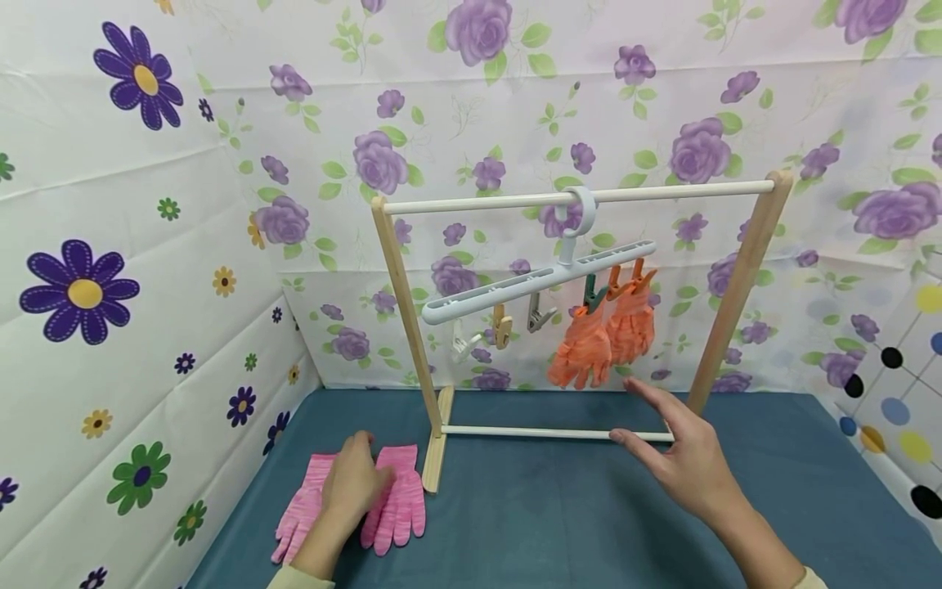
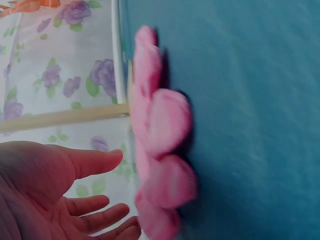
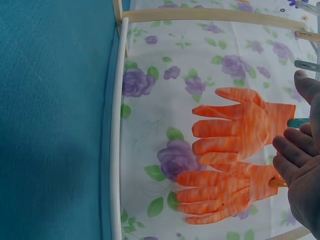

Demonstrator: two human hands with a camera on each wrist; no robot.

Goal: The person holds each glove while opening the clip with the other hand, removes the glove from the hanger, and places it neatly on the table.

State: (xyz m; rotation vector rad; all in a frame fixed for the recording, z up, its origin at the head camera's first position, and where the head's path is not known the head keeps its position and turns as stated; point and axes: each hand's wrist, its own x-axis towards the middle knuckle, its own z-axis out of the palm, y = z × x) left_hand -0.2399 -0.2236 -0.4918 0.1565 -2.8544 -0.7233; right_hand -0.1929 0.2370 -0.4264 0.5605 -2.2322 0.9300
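Note:
Two pink gloves lie side by side at the left of the blue-covered table. My left hand (image 1: 355,484) hovers over the gap between the left pink glove (image 1: 303,509) and the right pink glove (image 1: 397,499); in the left wrist view its fingers (image 2: 102,210) are apart from the cloth. My right hand (image 1: 688,454) is raised in front of the rack, thumb and fingers spread, holding nothing. Above it two orange gloves (image 1: 585,348) hang from the grey hanger (image 1: 540,282), one by a dark green clip (image 1: 593,293), the other by orange clips (image 1: 639,276).
A wooden rack stands on the table (image 1: 545,515), with a white top bar (image 1: 478,203) and a lower bar (image 1: 545,432). Unused clips hang on the hanger's left half: a white one (image 1: 464,342), a wooden one (image 1: 502,325) and a grey one (image 1: 540,312). Flowered sheets surround the table.

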